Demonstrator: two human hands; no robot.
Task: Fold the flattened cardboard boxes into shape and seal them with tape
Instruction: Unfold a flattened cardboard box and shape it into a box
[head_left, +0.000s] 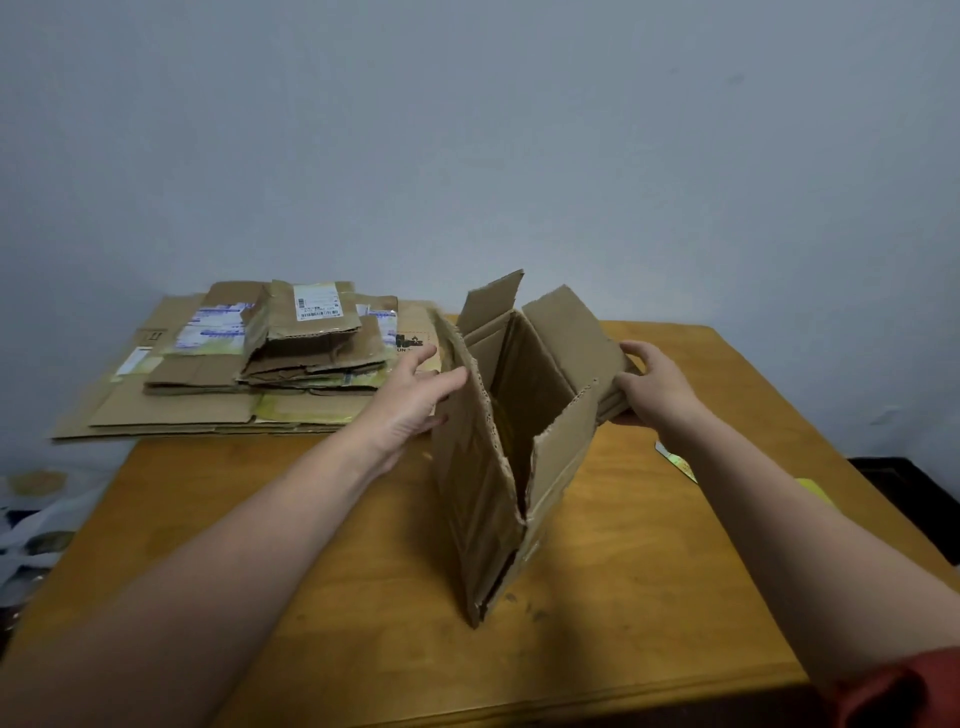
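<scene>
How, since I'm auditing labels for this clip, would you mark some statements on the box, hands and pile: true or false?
The left hand lies with straight fingers against the cardboard box. True.
The right hand holds a tape roll. False: it grips the box's right flap.
The stack of flattened boxes lies on the wooden table's far left. True.
The box's top is taped shut. False: its flaps stand open.
</scene>
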